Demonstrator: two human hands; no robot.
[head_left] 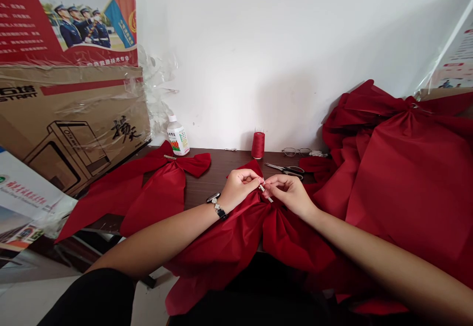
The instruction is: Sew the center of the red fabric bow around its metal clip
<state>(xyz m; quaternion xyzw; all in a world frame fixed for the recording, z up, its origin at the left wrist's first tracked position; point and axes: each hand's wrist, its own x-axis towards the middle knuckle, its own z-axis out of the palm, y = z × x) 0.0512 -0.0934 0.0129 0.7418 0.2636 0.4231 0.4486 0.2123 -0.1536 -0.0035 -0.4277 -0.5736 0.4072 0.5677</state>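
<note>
A red fabric bow (240,232) with long tails lies over the table's front edge, its gathered knot below my hands. A small, narrow, pale metal bar pin (270,199) sits at the knot. My left hand (240,188), wearing a watch and bracelet at the wrist, pinches at the pin's upper end. Close on the right, my right hand (290,193) has thumb and fingers closed on the same pin. The fingertips nearly meet and hide part of it. Whether thread or a needle is also between them is too small to tell.
Another red bow (158,193) lies left, beside a white bottle (178,136). Behind my hands stand a red thread spool (258,145) with needles on top, scissors (286,169) and eyeglasses (295,151). A heap of red bows (402,168) fills the right; a cardboard box (74,124) stands left.
</note>
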